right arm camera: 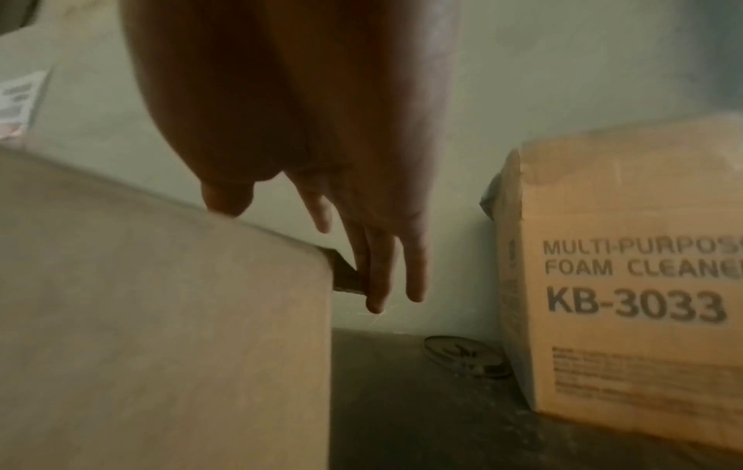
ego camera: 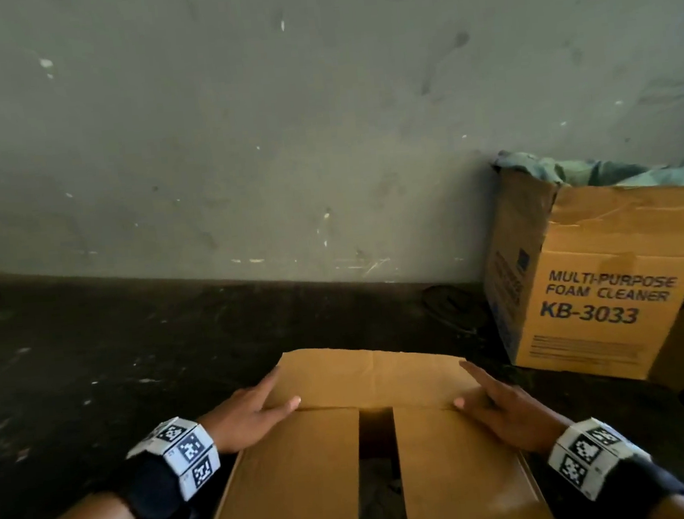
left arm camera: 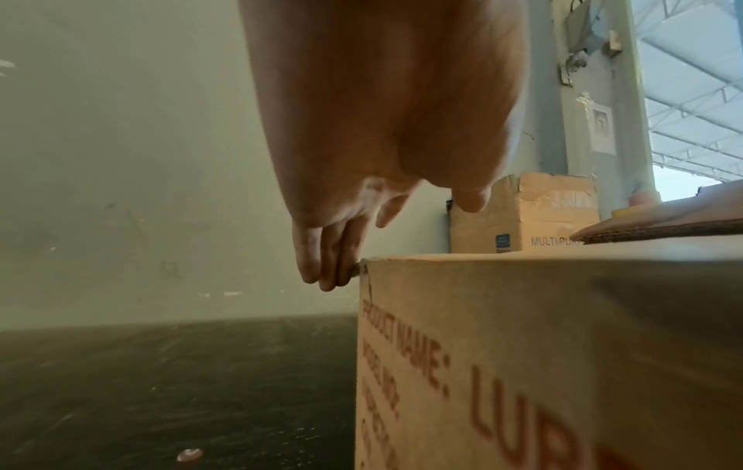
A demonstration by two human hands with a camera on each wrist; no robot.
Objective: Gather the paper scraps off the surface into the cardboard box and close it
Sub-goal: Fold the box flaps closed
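Observation:
A brown cardboard box (ego camera: 311, 489) stands on the dark floor in front of me. Its two side flaps are folded down with a narrow dark gap (ego camera: 379, 463) between them, and what lies inside is indistinct. The far flap (ego camera: 367, 377) lies over their far ends. My left hand (ego camera: 275, 391) is at that flap's left corner, its thumb on top and its straight fingers (left arm camera: 325, 270) along the edge. My right hand (ego camera: 473, 384) mirrors it at the right corner, with its fingers (right arm camera: 378, 279) against the flap's edge (right arm camera: 344, 276). No paper scrap is plainly visible on the floor.
A second carton printed "MULTI-PURPOSE FOAM CLEANER KB-3033" (ego camera: 590, 279), lined with a green bag (ego camera: 572, 173), stands at the right against the grey wall (ego camera: 280, 140). A flat round object (right arm camera: 466, 356) lies on the floor between the boxes. A small pale bit (left arm camera: 189, 454) lies left of my box.

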